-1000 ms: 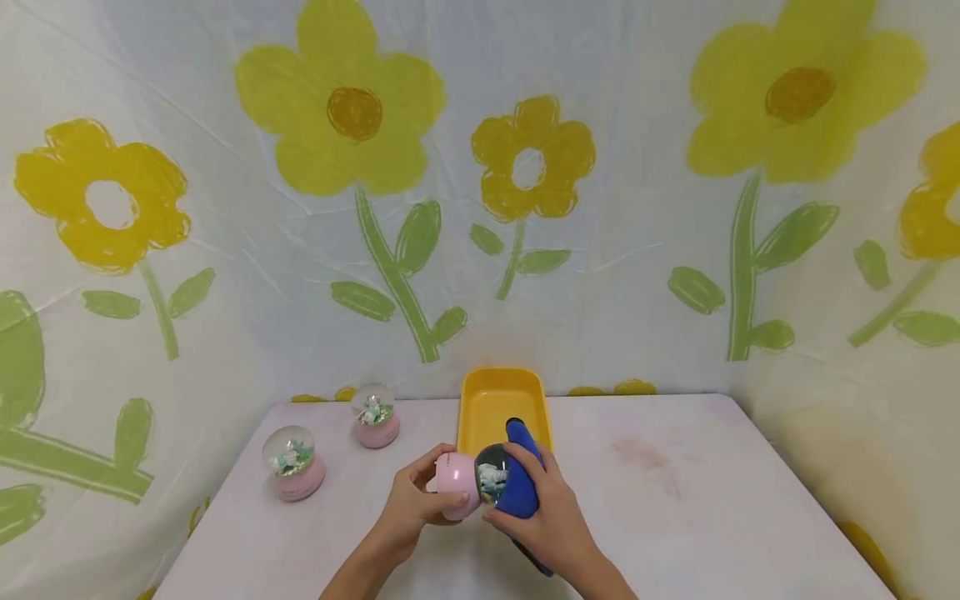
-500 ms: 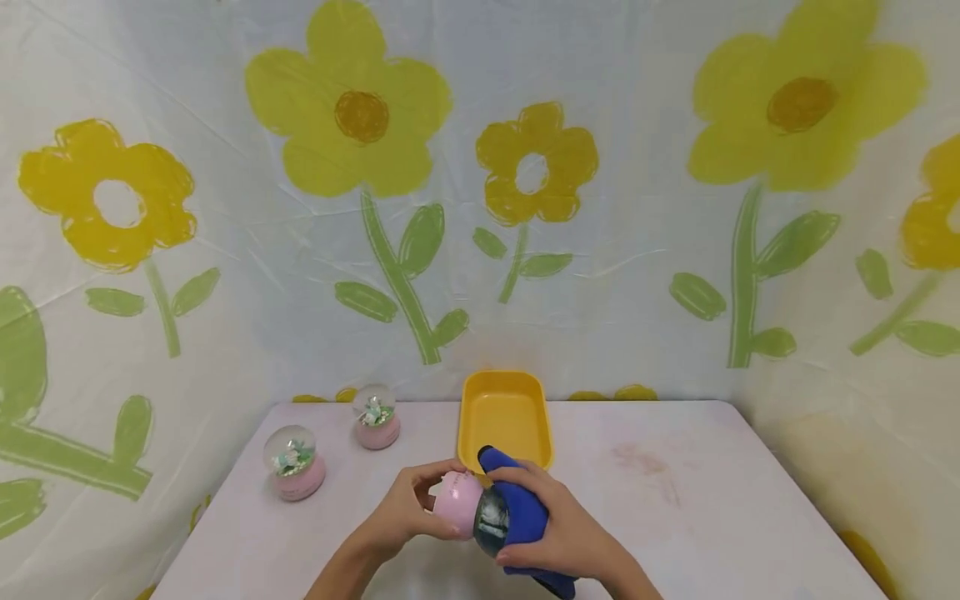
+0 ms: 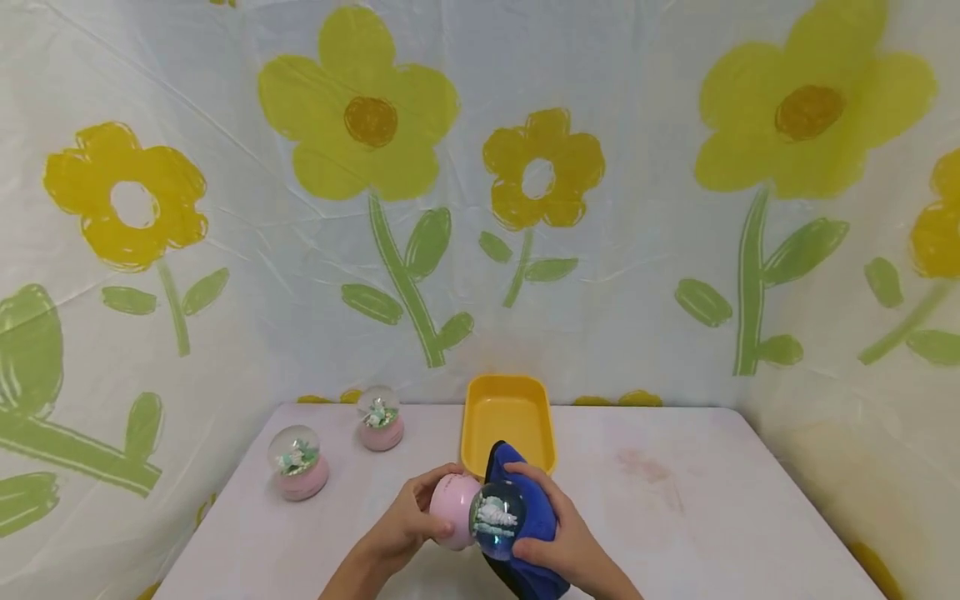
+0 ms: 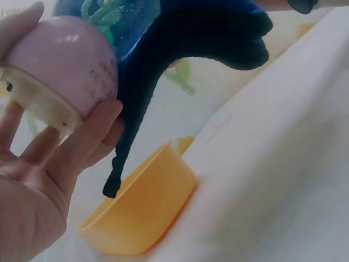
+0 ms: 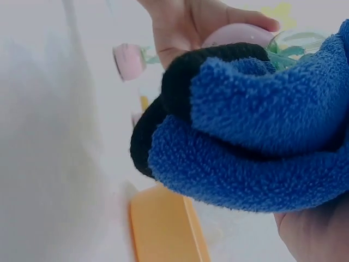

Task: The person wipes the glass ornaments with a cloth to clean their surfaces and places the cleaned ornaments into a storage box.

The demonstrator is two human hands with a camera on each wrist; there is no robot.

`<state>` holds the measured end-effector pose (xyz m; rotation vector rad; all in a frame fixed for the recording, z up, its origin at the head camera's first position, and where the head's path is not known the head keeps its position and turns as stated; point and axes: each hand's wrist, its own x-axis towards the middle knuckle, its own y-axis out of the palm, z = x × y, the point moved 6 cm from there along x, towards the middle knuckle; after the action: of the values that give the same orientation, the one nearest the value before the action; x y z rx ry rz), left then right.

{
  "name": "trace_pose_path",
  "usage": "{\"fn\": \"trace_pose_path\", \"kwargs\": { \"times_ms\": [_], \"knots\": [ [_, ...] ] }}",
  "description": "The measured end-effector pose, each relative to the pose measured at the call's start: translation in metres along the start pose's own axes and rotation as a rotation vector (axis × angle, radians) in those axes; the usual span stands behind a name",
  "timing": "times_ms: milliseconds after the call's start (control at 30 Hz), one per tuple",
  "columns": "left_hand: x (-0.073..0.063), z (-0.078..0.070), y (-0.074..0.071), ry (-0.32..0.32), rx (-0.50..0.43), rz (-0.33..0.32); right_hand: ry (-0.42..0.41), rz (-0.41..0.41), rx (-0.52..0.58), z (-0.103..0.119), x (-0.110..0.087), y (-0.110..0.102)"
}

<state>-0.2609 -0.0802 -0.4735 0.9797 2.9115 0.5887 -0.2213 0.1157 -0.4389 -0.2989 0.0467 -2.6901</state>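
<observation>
Tipped on its side above the table is a snow globe with a pink base and a white figure inside the clear ball. My left hand grips the pink base; in the left wrist view its fingers curl round the base's rim, and the pale underside shows. My right hand holds a folded blue cloth with black edging against the right side of the glass ball. Thick folds of the cloth hide most of the ball in the right wrist view.
Two more snow globes stand at the left of the table, a nearer one and a farther one. A yellow tray lies just beyond my hands, near the flowered backdrop. The white table extends to the right.
The cloth has slid over the glass and now sits to its right, uncovering more of the ball. The globe is turned slightly. The left hand keeps its grip on the base.
</observation>
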Motion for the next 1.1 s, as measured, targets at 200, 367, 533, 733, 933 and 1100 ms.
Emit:
{"fn": "trace_pose_path", "kwargs": {
  "times_ms": [200,367,533,733,933,1100],
  "knots": [
    [0.0,0.001,-0.003,-0.025,-0.028,-0.146,0.036,-0.18,-0.097,-0.002,0.005,-0.003],
    [0.001,-0.001,-0.002,-0.016,-0.028,-0.253,0.007,-0.307,-0.255,0.004,0.009,-0.004],
    [-0.005,-0.005,0.0,0.006,0.058,-0.344,-0.052,-0.348,-0.462,0.011,0.007,0.001],
    [-0.02,-0.007,0.006,-0.002,0.232,-0.373,-0.031,-0.184,-0.848,0.017,-0.001,0.014],
    [-0.01,-0.023,0.01,0.023,0.386,-0.246,-0.057,-0.015,-0.95,0.024,0.008,0.011],
    [-0.002,-0.01,0.004,-0.07,0.316,-0.18,-0.005,-0.009,-0.674,0.008,0.007,0.0]
  ]
}}
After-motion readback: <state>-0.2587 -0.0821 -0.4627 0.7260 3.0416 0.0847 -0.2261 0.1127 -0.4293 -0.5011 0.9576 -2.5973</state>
